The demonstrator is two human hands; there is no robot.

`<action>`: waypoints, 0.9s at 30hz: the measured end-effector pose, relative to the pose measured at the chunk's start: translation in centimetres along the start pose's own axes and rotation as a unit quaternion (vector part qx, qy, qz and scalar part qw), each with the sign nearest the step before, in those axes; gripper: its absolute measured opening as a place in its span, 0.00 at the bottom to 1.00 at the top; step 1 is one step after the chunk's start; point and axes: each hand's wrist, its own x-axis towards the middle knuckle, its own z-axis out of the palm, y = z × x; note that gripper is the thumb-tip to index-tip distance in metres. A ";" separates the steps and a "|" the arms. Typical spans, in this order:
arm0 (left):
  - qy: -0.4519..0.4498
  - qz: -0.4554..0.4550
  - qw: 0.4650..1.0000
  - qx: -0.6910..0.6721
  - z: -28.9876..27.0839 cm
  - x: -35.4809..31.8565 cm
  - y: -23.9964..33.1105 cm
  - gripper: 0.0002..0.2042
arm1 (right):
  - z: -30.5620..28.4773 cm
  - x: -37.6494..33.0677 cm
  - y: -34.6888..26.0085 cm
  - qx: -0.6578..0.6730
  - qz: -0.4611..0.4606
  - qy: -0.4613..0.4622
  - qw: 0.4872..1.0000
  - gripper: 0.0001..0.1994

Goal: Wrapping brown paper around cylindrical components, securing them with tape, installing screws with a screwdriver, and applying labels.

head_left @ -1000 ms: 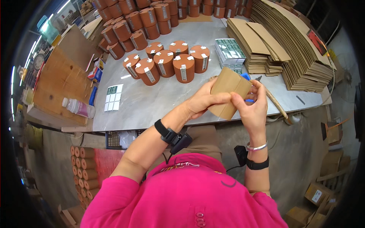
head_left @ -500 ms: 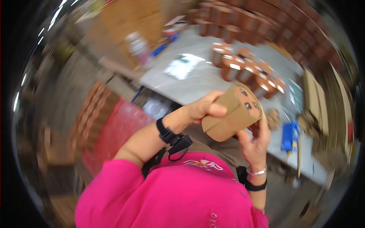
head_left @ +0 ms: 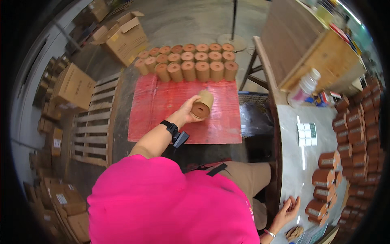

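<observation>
My left hand (head_left: 189,110) is closed around a cardboard-wrapped cylinder (head_left: 206,99), tilted so that its reddish-brown end with a small central hole shows. It hangs over a red board (head_left: 183,132). Several similar wrapped cylinders (head_left: 188,70) stand upright in rows along the board's far side. To the right, my right hand (head_left: 287,210) holds nothing, its fingers apart and slightly bent above the grey tabletop (head_left: 290,162). Close to it are several unwrapped reddish-brown cylinders (head_left: 323,178) with pale labels.
Stacked reddish-brown cylinders (head_left: 357,134) line the table's right side. A white bottle (head_left: 305,86) and a sheet of pale labels (head_left: 307,134) lie on the table's farther part. A wooden pallet (head_left: 95,118) and cardboard boxes (head_left: 75,87) are at left.
My body has turned left, from the table toward the red board. The right hand has let go of the wrapped cylinder; my left hand has carried it over the board.
</observation>
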 end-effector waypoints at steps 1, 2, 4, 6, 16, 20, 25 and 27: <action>0.007 0.009 1.000 -0.012 -2.5 1.0 1.0 0.31 | -0.1 0.4 0.7 -0.006 0.013 0.008 1.000 0.24; 0.045 0.025 0.997 -0.060 -5.1 2.1 2.1 0.31 | -0.5 0.8 1.8 -0.006 0.005 -0.004 1.000 0.24; 0.122 0.056 0.982 -0.133 -9.5 3.1 4.1 0.31 | -0.8 1.9 2.4 -0.069 -0.012 0.001 0.998 0.21; 0.233 0.081 0.951 -0.185 -12.3 3.0 6.5 0.28 | -0.1 1.3 -1.8 -0.183 -0.015 0.009 0.983 0.20; 0.320 0.197 0.863 -0.338 -17.4 3.2 14.3 0.35 | 2.5 1.7 -7.2 -0.428 -0.073 0.023 0.901 0.19; 0.333 0.243 0.844 -0.344 -18.0 5.1 15.5 0.35 | 3.3 1.8 -7.8 -0.466 -0.068 0.037 0.881 0.20; 0.274 0.340 0.810 -0.392 -18.1 7.5 17.2 0.38 | 3.4 2.3 -7.3 -0.488 -0.049 0.047 0.870 0.19; 0.239 0.364 0.816 -0.379 -18.8 8.7 18.0 0.42 | 3.6 2.4 -7.6 -0.498 -0.054 0.050 0.864 0.19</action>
